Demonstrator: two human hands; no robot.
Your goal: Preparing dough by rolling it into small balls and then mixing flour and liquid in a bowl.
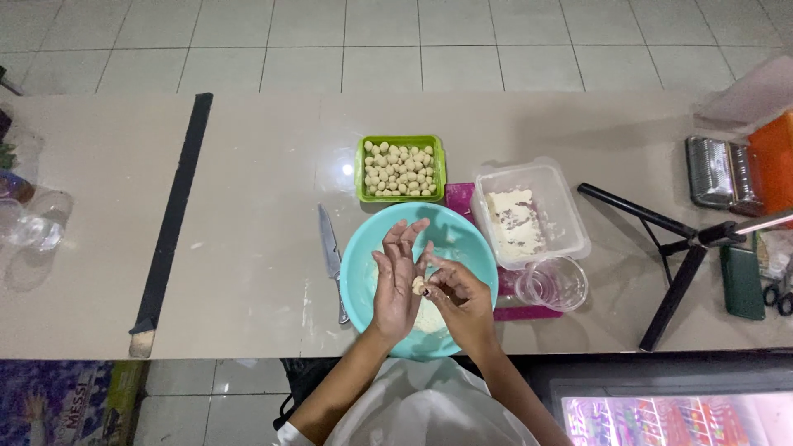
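Head view (only view), places given rel. to teal bowl [363,256]:
L hand: left hand [395,277] over bowl centre, palm up, fingers spread & pointing away from body.
R hand: right hand [459,299] over bowl's near-right part, fingertips pinched on dough piece [418,286].
Key relation: dough piece sits at heel of L palm, touching both hands; roughly round, no clear long axis; R fingertips are on it, L only supports.
Bowl contents: pale dough mass low in bowl, mostly hidden by hands.
Beyond bowl: green rectangular tray [358,169] full of small pale dough balls.
Right of bowl: clear plastic box [570,211] w/ white block inside; clear cup [552,285] just nearer; magenta flat item [458,196] beneath.
Left of bowl: knife [330,248], just beside rim, blade pointing away.
Far right: black tripod [669,248], orange packet [775,161], dark green flat case [742,282].
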